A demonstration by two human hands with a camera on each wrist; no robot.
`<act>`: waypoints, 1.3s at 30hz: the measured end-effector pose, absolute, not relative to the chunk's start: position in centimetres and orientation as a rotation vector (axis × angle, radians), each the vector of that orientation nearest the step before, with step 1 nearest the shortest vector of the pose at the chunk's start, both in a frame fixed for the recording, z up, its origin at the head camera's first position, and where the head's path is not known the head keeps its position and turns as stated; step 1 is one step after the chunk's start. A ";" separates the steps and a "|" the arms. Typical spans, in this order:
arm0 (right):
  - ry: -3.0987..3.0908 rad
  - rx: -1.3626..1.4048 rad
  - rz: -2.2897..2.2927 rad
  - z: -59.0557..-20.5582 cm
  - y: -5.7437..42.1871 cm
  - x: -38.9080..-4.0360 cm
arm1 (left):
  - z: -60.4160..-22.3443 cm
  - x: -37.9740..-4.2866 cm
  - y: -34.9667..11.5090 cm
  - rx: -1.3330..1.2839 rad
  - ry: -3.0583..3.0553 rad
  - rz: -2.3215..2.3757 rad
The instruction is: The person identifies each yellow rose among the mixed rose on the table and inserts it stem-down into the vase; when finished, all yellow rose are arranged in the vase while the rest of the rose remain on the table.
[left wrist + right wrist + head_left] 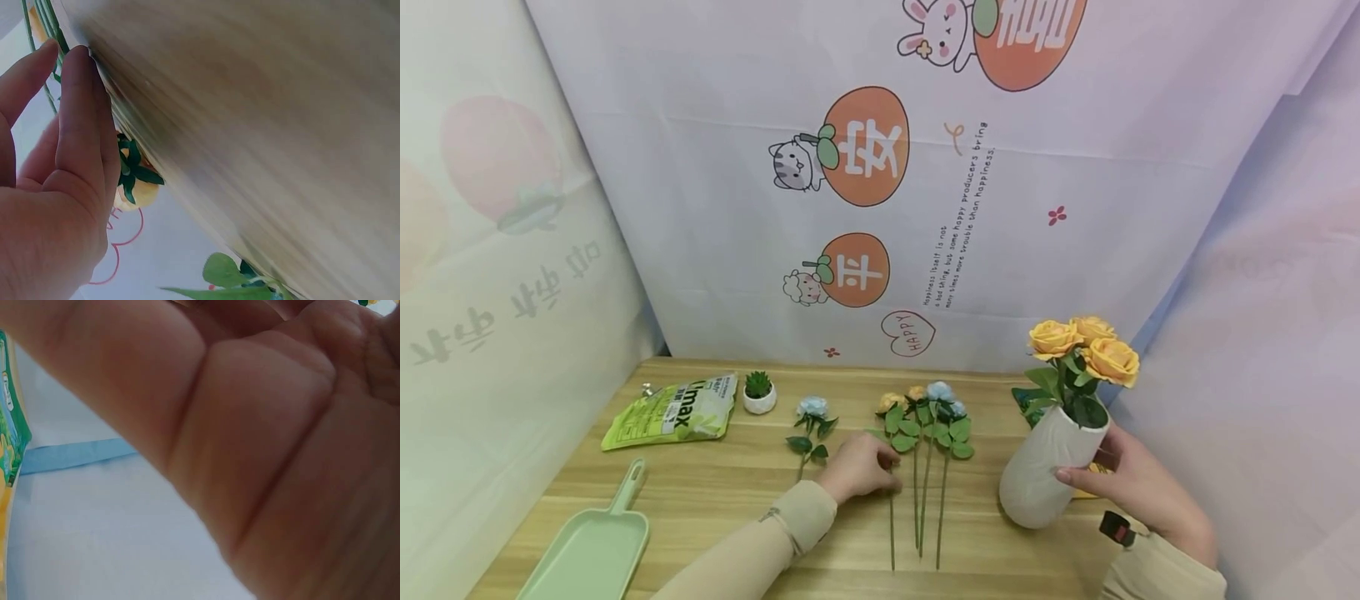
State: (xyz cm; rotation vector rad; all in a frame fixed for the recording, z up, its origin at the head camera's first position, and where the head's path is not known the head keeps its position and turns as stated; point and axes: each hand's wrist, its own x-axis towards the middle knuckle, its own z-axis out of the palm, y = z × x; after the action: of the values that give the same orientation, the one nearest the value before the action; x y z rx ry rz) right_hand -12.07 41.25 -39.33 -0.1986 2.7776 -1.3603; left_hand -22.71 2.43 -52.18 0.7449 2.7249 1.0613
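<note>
My right hand (1138, 483) grips a white vase (1048, 471), tilted with its mouth up and to the right. Several yellow roses (1093, 346) with green leaves stand in it. In the right wrist view, the palm fills most of the frame and hides the vase. My left hand (859, 468) is low over the table, fingertips right at the stem of a yellow flower (892, 402). Thumb and fingers are apart in the left wrist view, with green stems (53, 28) beyond them. Blue flowers (939, 390) lie alongside, and another blue flower (812, 407) lies left of the hand.
At the left are a green dustpan (591, 542), a lime-green pouch (673, 412) and a small potted succulent (760, 393). A green and yellow packet (11, 437) is partly hidden behind the vase. White printed cloth (1000, 250) surrounds the wooden table (715, 517).
</note>
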 end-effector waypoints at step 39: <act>2.780 -0.231 -1.379 -39.2 41.2 -12.0 | -50.3 -22.2 4.3 0.752 2.644 1.394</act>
State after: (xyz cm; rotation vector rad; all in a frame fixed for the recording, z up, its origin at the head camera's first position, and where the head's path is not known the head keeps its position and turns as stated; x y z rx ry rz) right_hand -11.98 41.22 -39.22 -0.2311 2.7803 -1.3786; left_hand -22.19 4.30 -50.26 0.7516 2.6438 1.3941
